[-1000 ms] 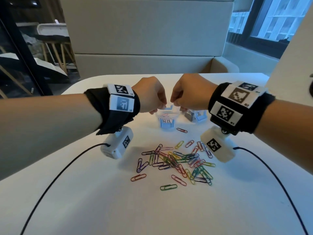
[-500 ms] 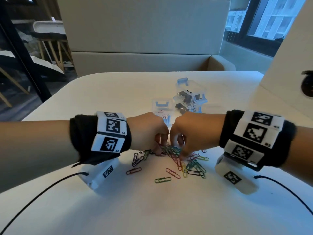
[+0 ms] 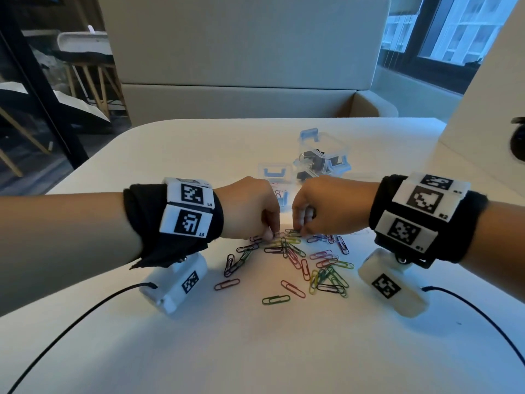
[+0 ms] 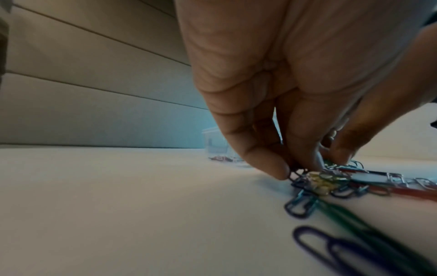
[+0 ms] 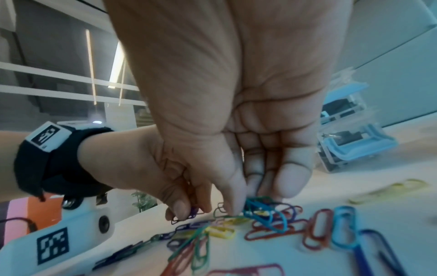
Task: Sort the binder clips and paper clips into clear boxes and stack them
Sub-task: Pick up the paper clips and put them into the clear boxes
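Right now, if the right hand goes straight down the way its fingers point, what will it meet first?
Probably the paper clips: the right hand points its fingertips down into the far edge of the pile, already touching some, with the table just beneath.

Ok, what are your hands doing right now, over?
Left hand and right hand both pinching paper clips at the pile's far edge. Clear boxes waiting behind. Nothing blocking.
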`<state>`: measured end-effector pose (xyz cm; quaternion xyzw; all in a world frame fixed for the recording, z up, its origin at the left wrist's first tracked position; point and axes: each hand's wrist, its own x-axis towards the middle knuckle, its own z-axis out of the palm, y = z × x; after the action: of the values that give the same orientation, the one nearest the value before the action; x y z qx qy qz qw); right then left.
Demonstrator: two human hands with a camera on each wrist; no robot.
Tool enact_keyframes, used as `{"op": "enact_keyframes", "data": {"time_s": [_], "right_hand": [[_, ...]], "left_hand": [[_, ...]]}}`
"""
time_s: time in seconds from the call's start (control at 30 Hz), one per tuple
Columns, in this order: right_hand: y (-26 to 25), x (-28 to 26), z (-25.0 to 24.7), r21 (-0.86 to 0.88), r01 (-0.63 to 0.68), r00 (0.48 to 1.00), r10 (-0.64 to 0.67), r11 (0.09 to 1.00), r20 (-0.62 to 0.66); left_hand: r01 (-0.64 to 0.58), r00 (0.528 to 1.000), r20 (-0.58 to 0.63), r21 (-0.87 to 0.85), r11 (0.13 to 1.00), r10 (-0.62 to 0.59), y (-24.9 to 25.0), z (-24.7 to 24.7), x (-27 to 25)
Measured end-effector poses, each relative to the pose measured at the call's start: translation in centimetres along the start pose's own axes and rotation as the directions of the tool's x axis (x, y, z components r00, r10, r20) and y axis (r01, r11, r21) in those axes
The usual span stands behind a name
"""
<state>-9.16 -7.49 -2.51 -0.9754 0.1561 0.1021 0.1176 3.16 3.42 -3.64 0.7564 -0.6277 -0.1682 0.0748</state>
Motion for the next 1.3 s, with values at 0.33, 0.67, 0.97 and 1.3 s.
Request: {"op": "enact_keyframes", "data": {"time_s": [0.33, 0.67, 0.97, 1.3], "right_hand": [[0.4, 0.4, -1.1, 0.181, -0.075, 0.992, 0.092, 0.981, -0.084], [-1.2, 2.7, -3.8, 0.239, -0.172, 0.906, 0.248, 0.956, -0.342], [-1.1, 7.8, -4.9, 0.129, -0.288, 0.873, 0.316, 0.949, -0.371], [-0.9, 6.5, -4.7, 0.219, -0.244, 0.889, 0.309, 0.945, -0.337]], "left_hand": [[0.136, 0.984, -0.060, -0.362, 0.922, -0.168, -1.4, -1.4, 0.3], [0.130, 0.909, -0.271, -0.539, 0.832, -0.318, -1.9, -5.1, 2.3], [0.255, 0.849, -0.258, -0.563, 0.786, -0.461, -1.5, -5.2, 5.8], [0.266, 0.873, -0.279, -0.414, 0.871, -0.399, -1.3, -5.2, 5.3]]}}
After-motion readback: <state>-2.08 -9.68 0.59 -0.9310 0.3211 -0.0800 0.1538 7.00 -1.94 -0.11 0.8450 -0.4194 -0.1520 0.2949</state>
